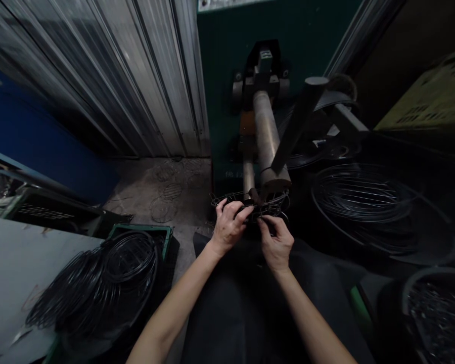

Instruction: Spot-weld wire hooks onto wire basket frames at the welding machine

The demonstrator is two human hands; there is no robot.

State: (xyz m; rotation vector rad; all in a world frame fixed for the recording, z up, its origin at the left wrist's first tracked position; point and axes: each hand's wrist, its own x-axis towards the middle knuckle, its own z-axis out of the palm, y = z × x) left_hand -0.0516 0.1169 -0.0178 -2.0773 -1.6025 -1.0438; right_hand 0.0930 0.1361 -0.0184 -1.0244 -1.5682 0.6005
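Observation:
A round wire rack (276, 202) sits at the end of the machine's metal arms, in front of me. My left hand (229, 225) grips its left part with curled fingers. My right hand (276, 240) pinches at the near right side of the rack, thumb and forefinger together; any small piece between them is too dark to make out. Just above the hands, the thick upper cylinder (267, 131) and the thinner lower rod (248, 174) of the green machine (227, 40) reach toward me. The rack's middle is partly hidden by my fingers.
To the left, a pile of black wire rings (94, 278) lies by a green crate (167, 232). On the right stands a tub (445, 247) with wire grids (364, 197), and nearer, a bucket (409, 293) of small metal parts. Loose wire rounds (165, 210) lie on the floor.

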